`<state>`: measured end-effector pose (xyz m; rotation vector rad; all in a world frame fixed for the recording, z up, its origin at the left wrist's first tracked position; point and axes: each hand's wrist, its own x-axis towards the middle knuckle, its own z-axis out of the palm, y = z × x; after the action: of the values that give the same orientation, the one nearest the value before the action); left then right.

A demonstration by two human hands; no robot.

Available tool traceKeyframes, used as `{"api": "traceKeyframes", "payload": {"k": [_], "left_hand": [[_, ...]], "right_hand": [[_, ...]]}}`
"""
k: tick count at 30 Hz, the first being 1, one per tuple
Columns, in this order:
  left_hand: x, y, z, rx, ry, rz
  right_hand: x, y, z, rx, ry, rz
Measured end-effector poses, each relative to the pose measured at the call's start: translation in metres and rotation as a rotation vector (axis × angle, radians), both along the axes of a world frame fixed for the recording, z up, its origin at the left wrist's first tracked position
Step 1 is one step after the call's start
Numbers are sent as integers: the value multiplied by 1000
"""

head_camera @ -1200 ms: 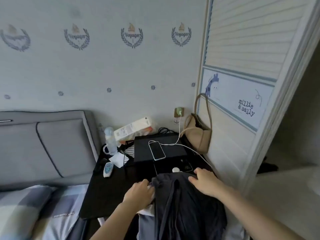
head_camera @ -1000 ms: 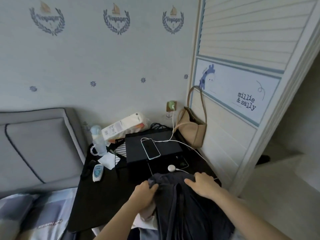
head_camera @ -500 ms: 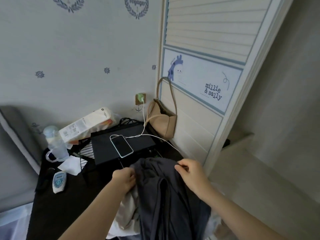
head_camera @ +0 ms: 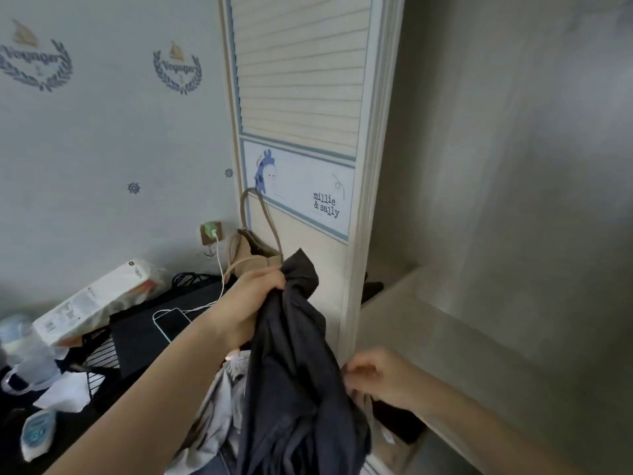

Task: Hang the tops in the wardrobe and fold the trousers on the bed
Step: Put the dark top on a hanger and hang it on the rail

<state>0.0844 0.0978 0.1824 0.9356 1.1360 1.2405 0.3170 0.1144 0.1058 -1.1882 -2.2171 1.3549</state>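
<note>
Garment (head_camera: pixel 294 371), dark, bunched: gripped at top by left hand (head_camera: pixel 251 303), raised before wardrobe door (head_camera: pixel 301 97); right hand (head_camera: pixel 376 375) pinches lower edge beside door frame. Risk: trailing folds snagging phone cable (head_camera: pixel 219 269) or bag (head_camera: pixel 253 255) at nightstand's (head_camera: pixel 144 341) back edge. Risk: loose cloth (head_camera: pixel 219 399) beneath dragged along. Open room: wardrobe opening to right; left side crowded.

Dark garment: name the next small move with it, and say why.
Probably lift the dark garment higher and shake it open. The left hand grips its bunched top edge, the right hand pinches its side, and it hangs crumpled over the pile, so whether it is a top or trousers cannot be told.
</note>
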Motion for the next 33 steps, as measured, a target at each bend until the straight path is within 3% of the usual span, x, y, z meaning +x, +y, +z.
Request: {"api": "traceKeyframes", "payload": {"k": [2, 5, 9, 14, 18, 21, 23, 26, 28, 30, 33], "left_hand": [[23, -3, 21, 66, 44, -96], [60, -7, 49, 155, 69, -208], [98, -4, 72, 224, 106, -333], [135, 10, 85, 245, 113, -386], [148, 20, 87, 253, 195, -344], [158, 25, 84, 249, 215, -260], [170, 26, 84, 238, 207, -176], [194, 22, 85, 293, 245, -161], [211, 18, 86, 341, 294, -207], [225, 13, 90, 344, 326, -299], [232, 8, 97, 286, 238, -455]], "right_hand": [[29, 8, 14, -42, 83, -179], [73, 22, 40, 64, 147, -439], [100, 19, 74, 143, 106, -441], [127, 4, 114, 90, 130, -439], [147, 0, 136, 53, 280, -602], [161, -1, 153, 271, 198, -746], [165, -4, 163, 310, 220, -726], [160, -12, 174, -71, 463, -520], [156, -10, 178, -229, 503, -458], [156, -7, 182, -247, 545, -431], [162, -2, 178, -116, 557, -440]]}}
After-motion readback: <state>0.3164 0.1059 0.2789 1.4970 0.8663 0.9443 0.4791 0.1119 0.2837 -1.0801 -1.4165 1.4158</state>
